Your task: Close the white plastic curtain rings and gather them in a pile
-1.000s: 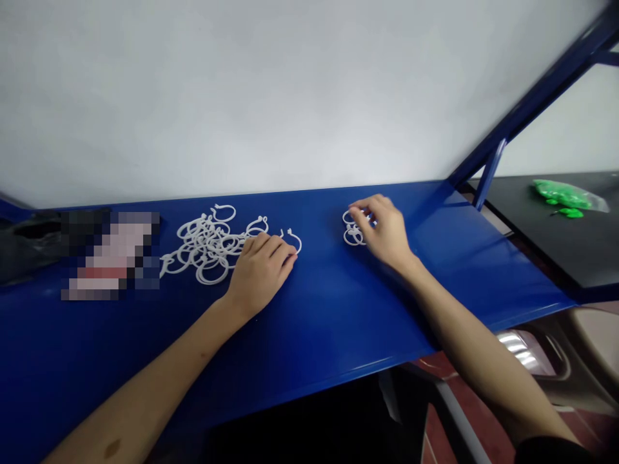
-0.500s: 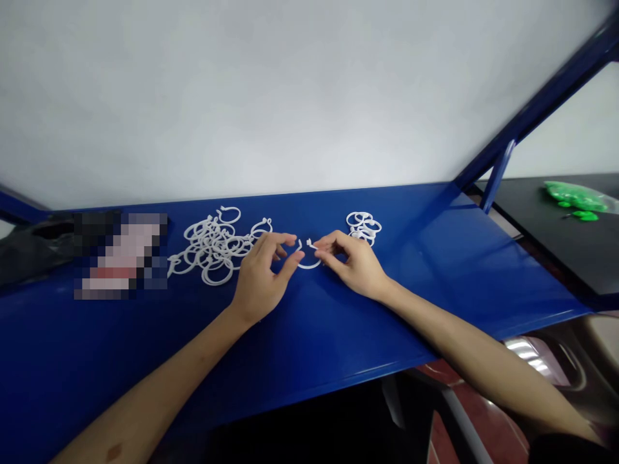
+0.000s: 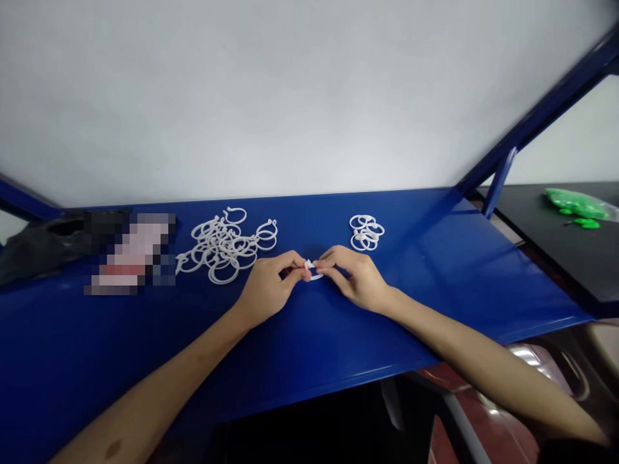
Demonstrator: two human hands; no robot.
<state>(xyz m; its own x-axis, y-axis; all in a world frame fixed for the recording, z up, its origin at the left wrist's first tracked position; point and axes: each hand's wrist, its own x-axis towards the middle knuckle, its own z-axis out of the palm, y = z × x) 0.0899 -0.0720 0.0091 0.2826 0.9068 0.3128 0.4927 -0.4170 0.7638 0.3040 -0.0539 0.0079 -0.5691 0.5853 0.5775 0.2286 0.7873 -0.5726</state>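
A white plastic ring point(image 3: 316, 277) with a clasp-like end is held between my two hands above the blue table. My left hand point(image 3: 271, 283) pinches one end of it between thumb and fingertips. My right hand point(image 3: 355, 277) grips the other end the same way, and the two ends now lie close together. Fingertips hide part of the ring. Left of my left hand lies a loose pile of similar white rings point(image 3: 222, 276), several of them with open gaps. A smaller group of white rings point(image 3: 362, 241) lies beyond my right hand.
The blue table point(image 3: 309, 361) meets a pale wall point(image 3: 300, 96). At its left lie a black bag point(image 3: 29, 251) and a blurred-out item point(image 3: 130, 251). Blue frame posts point(image 3: 500, 180) rise at the right, beside a black table point(image 3: 556, 251) with a green bagged item point(image 3: 573, 203).
My left hand has closed from spread fingers to a pinch on the ring's free end. The ring's two ends have come together, and both hands sit slightly lower in view.
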